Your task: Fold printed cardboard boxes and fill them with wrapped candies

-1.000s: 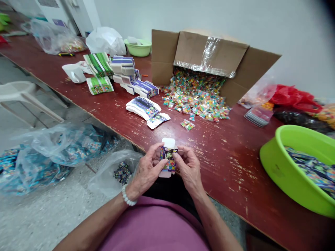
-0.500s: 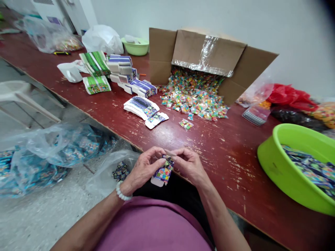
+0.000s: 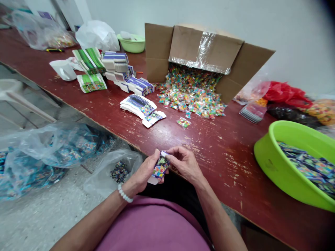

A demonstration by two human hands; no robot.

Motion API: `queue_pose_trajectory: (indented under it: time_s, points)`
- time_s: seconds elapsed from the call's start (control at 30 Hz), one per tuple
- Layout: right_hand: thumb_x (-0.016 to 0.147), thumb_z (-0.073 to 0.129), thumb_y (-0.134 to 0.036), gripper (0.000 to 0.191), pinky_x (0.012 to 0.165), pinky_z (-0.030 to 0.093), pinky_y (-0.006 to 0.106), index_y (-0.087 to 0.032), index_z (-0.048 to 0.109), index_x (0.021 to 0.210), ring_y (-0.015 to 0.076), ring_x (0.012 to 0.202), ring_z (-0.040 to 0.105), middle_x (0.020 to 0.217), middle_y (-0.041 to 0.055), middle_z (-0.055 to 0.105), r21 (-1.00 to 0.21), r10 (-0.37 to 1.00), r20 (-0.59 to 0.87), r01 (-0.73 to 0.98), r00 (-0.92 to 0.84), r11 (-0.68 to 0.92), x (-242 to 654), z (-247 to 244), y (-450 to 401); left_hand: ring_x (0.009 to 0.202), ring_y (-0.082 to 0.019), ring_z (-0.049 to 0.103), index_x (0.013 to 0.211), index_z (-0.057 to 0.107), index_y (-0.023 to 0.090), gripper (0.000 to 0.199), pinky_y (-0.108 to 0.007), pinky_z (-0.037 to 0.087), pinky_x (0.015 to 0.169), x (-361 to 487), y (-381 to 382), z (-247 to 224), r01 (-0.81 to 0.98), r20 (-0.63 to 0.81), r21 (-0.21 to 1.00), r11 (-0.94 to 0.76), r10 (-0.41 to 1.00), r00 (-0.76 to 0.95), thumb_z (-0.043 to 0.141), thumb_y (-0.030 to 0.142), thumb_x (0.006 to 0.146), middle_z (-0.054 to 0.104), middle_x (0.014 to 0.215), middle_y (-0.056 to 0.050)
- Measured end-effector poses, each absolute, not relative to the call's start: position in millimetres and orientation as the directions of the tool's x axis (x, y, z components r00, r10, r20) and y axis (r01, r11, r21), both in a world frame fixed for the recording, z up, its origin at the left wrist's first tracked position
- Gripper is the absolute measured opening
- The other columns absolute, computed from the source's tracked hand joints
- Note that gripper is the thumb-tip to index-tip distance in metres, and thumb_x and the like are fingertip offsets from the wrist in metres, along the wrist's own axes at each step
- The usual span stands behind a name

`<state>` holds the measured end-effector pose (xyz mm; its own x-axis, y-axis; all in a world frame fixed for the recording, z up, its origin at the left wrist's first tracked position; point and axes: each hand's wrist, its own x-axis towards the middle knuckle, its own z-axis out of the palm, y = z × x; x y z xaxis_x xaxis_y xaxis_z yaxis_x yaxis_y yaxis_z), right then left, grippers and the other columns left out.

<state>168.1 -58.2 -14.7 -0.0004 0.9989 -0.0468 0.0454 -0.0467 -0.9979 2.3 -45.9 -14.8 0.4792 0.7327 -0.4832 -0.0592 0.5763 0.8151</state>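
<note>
The left hand (image 3: 146,170) holds a small dark purple box of thin printed card (image 3: 160,166), with the thumb along its near side and the fingers wrapped below it. The right hand (image 3: 186,164) pinches the upper end of this box, its thumb and bent forefinger meeting close to a narrow white flap; at the lower end, another pale flap stands out open. The box is therefore between both hands, in front of the person's body, just at the near edge of the long dark red wooden table (image 3: 209,139), whose paint is worn in many spots. On the left wrist there is a bracelet of pale round beads (image 3: 125,193). Beyond the hands, on the table, lies a fanned stack of flat white-edged printed cartons (image 3: 137,105), and one similar single carton (image 3: 154,119) is touching its right end. Near this carton lie small clear packets of coloured sweets (image 3: 184,122), apart from the big heap of such packets (image 3: 193,101), which spreads out from an open brown cardboard box (image 3: 206,48) lying on its side. To the right stands a bright green plastic basin (image 3: 269,151) with many dark printed packs (image 3: 311,167) inside.
</note>
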Motion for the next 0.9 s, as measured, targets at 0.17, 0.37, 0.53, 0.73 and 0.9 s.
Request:
queue_pose_trajectory:
  time_s: [0.17, 0.37, 0.53, 0.73, 0.9]
  points:
    - [0.072, 0.079, -0.036, 0.021, 0.046, 0.039, 0.022, -0.018, 0.070, 0.075, 0.0100, 0.047, 0.052, 0.060, -0.0019, 0.065, -0.977, 0.982, -0.188, -0.102, 0.010, -0.186, 167, -13, -53, 0.044, -0.012, 0.058, 0.094, 0.066, 0.011, 0.073, -0.021, 0.047, 0.043, 0, -45, -12, -0.001, -0.442, 0.860, 0.510, 0.748, 0.496, 0.043, 0.080, 0.083, 0.067, 0.066, -0.007]
    - [0.076, 0.078, -0.038, 0.019, 0.054, 0.046, 0.026, -0.020, 0.072, 0.075, 0.0146, 0.059, 0.060, 0.073, 0.0018, 0.071, -0.993, 0.996, -0.084, -0.082, -0.019, -0.085, 169, -10, -57, 0.049, -0.012, 0.058, 0.114, 0.066, 0.013, 0.070, -0.022, 0.049, 0.045, -4, -44, -16, -0.003, -0.404, 0.884, 0.467, 0.769, 0.496, 0.048, 0.075, 0.085, 0.067, 0.071, -0.006]
    - [0.091, 0.064, -0.035, 0.015, 0.081, 0.050, 0.033, -0.025, 0.075, 0.097, 0.0205, 0.091, 0.065, 0.097, 0.0049, 0.071, -0.949, 0.960, 0.178, 0.218, -0.218, 0.226, 174, -6, -62, 0.059, -0.013, 0.061, 0.136, 0.053, 0.023, 0.065, -0.020, 0.048, 0.044, -3, -42, -13, -0.030, -0.380, 0.893, 0.450, 0.787, 0.487, 0.051, 0.068, 0.088, 0.065, 0.087, -0.004]
    - [0.093, 0.056, -0.037, 0.023, 0.081, 0.049, 0.033, -0.022, 0.072, 0.088, 0.0210, 0.084, 0.063, 0.089, 0.0046, 0.070, -0.847, 0.982, 0.187, 0.508, 0.014, 0.154, 206, -21, 3, 0.066, -0.013, 0.063, 0.123, 0.050, 0.024, 0.047, -0.022, 0.049, 0.057, -3, -48, -20, -0.139, -0.447, 0.795, 0.591, 0.725, 0.524, 0.062, 0.053, 0.088, 0.066, 0.089, -0.003]
    - [0.082, 0.065, -0.034, 0.034, 0.096, 0.043, 0.043, -0.013, 0.071, 0.108, 0.0308, 0.110, 0.058, 0.115, 0.0172, 0.064, -0.738, 0.880, 0.104, 0.629, 0.464, -0.244, 252, -39, 76, 0.074, -0.012, 0.059, 0.107, 0.060, 0.019, 0.035, -0.024, 0.047, 0.068, -27, -61, -41, -0.107, -0.487, 0.738, 0.666, 0.637, 0.598, 0.073, 0.038, 0.081, 0.065, 0.094, -0.003]
